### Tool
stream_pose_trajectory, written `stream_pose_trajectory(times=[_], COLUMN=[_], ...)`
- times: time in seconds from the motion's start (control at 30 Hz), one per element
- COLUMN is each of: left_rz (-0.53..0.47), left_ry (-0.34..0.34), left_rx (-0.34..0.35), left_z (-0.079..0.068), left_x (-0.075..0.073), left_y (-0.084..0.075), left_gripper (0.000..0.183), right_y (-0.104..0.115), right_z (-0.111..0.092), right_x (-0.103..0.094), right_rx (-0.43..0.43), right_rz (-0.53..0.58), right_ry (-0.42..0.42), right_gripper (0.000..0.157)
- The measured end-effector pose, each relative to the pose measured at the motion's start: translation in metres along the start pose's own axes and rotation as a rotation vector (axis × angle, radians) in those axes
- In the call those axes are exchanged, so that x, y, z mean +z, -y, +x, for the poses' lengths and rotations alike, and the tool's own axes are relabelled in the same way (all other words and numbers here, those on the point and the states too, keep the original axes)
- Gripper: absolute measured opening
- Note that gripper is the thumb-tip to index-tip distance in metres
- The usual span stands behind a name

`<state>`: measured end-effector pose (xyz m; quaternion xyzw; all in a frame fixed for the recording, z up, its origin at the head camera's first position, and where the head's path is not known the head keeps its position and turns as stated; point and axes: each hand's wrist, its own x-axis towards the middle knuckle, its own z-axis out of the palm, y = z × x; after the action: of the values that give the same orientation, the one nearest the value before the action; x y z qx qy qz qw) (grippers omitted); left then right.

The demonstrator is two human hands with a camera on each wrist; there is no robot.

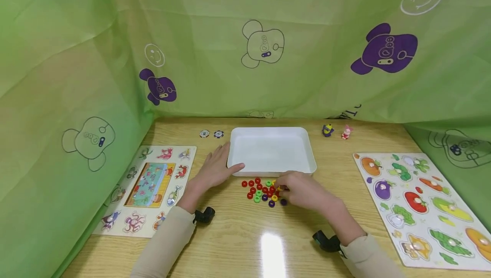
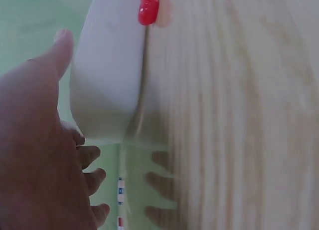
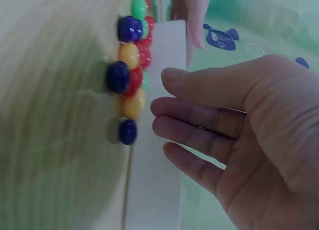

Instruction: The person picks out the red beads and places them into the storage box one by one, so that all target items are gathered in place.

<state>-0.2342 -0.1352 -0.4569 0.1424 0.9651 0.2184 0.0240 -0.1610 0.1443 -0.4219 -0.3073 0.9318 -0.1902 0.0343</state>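
Observation:
A white rectangular tray [image 1: 273, 174] stands at the middle back of the table. In front of it lies a loose cluster of small ring-shaped beads [image 1: 259, 186], red, green, yellow and dark purple. My left hand [image 1: 213, 170] is at the tray's front left corner, fingers extended and thumb spread along the front rim. Over the right end of the beads is my right hand [image 1: 303, 189], its fingertips hiding a few of them in the head view. In the right wrist view, its loosely bent fingers [image 3: 194, 132] and thumb show nothing between them, close to the beads [image 3: 130, 83].
On the left lies a sea-animal puzzle board [image 1: 192, 152], on the right a vegetable puzzle board [image 1: 387, 184]. Two poker chips [image 1: 212, 134] sit left of the tray. A yellow-and-blue figurine [image 1: 327, 130] and a pink figurine [image 1: 346, 132] stand right of it. Green cloth surrounds the table.

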Motion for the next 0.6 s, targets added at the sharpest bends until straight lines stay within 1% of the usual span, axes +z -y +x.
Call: stream_pose_trajectory(times=[0.1, 0.2, 0.43, 0.6], left_rz=[0.007, -0.02, -0.063, -0.117], left_ry=[0.012, 0.004, 0.032, 0.028], left_rx=[-0.005, -0.007, -0.004, -0.006], left_z=[0.002, 0.002, 0.0, 0.001], left_x=[0.003, 0.004, 0.006, 0.007], left_y=[0.0, -0.001, -0.001, -0.003], left_gripper=[0.105, 0.104, 0.101, 0.1], right_y=[-0.001, -0.002, -0.004, -0.005], right_z=[0.001, 0.001, 0.002, 0.003], right_x=[0.005, 0.008, 0.017, 0.02], right_rx=[-0.001, -0.014, -0.051, -0.053], right_rz=[-0.022, -0.033, -0.113, -0.13], right_ry=[0.008, 0.01, -0.03, -0.047], right_gripper=[0.011, 0.01, 0.01, 0.009])
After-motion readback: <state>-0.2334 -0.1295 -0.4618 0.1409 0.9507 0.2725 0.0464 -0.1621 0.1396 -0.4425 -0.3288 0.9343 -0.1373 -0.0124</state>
